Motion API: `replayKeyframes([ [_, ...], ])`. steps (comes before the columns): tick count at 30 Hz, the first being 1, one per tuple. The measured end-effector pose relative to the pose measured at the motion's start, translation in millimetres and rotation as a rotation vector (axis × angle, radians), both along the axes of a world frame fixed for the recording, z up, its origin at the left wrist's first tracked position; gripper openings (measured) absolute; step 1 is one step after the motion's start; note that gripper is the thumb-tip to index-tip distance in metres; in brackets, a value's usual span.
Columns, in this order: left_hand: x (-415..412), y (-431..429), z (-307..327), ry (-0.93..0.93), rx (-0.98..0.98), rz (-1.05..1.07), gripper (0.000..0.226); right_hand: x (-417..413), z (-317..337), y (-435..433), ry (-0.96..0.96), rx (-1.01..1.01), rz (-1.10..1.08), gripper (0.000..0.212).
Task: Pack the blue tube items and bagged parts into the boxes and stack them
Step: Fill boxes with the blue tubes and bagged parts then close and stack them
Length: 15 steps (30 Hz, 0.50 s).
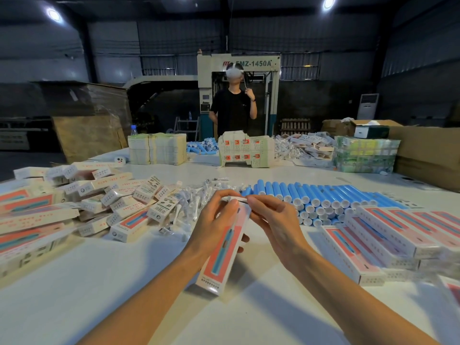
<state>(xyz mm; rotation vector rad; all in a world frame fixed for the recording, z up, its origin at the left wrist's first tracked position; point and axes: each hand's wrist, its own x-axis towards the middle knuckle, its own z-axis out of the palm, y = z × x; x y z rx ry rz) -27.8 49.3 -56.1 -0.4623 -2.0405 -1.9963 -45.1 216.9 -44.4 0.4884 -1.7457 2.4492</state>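
The slim pink-and-white cardboard box (224, 255) is tilted over the white tabletop (124, 295), my left grip (214, 220) wrapped round its upper half, my right grip (276, 220) pinching its top end. Glossy, cylindrical blue tubes (311, 195) lie stacked beyond, in a dim warehouse.

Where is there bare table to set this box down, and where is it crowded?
Bare table spreads nearest the camera, between the loose box pile at left and the neat box rows at right. Another bare strip runs beyond the blue tubes, before the far stacks. Crowded just ahead of the held box: bagged parts and tubes.
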Motion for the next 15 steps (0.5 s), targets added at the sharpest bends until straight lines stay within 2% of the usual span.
replayKeyframes([
  [5, 2.2, -1.3, -1.1, -0.007, -0.005, -0.021, 0.024, -0.1, 2.0, 0.1, 0.018, 0.001, 0.014, 0.020],
  [15, -3.3, -2.2, -5.3, 0.053, -0.045, -0.079, 0.040, -4.7, 11.3, 7.5, -0.048, 0.019, -0.054, 0.005],
])
